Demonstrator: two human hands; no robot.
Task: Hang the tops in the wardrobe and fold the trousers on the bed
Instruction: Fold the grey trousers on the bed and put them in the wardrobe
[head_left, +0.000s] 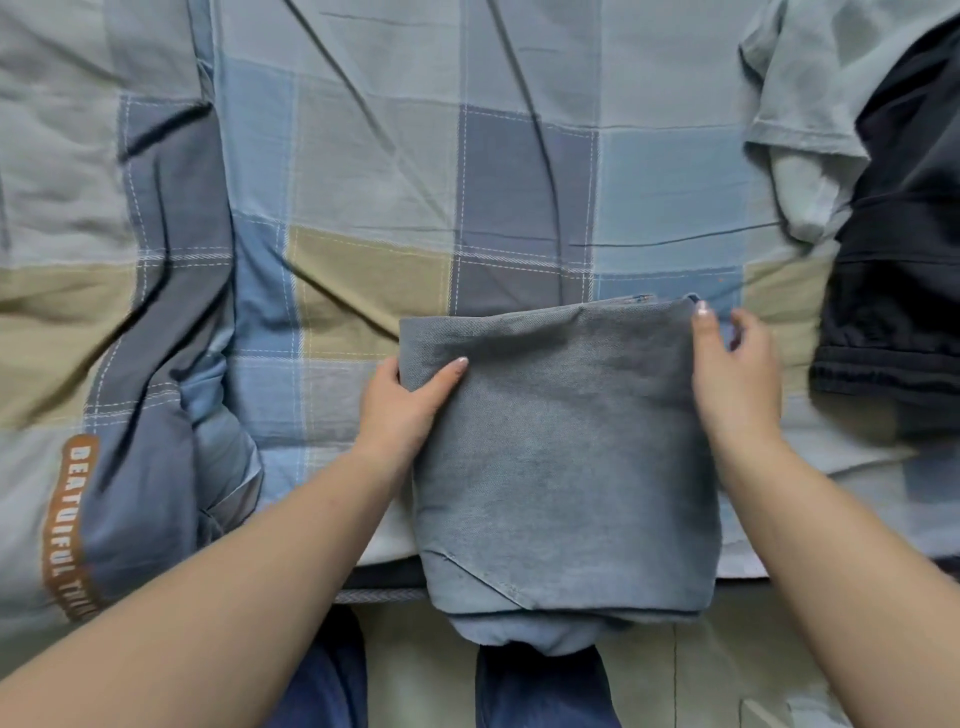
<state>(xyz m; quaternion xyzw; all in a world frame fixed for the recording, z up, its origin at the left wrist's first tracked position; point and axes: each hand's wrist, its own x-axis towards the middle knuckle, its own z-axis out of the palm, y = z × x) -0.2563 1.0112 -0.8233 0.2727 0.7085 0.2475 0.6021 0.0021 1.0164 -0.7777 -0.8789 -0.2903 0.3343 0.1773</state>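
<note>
Your left hand (402, 400) pinching the folded grey trousers (561, 457), your right hand (735, 374) fingers relaxed along their edge, pale top (800, 104) and dark garment (904, 249) near on the checked bedcover (363, 182)

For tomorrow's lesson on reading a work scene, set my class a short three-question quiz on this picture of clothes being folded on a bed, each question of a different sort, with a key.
1. True or false: both hands, the left hand and the right hand, are on the folded grey-blue trousers.
2. Which lies at the right edge of the checked bedcover? A. a dark garment beside a pale green T-shirt B. a row of hangers C. a stack of towels
3. Fill in: the left thumb lies ____ the folded cloth.

Key: 1 true; 2 A; 3 on top of
</note>
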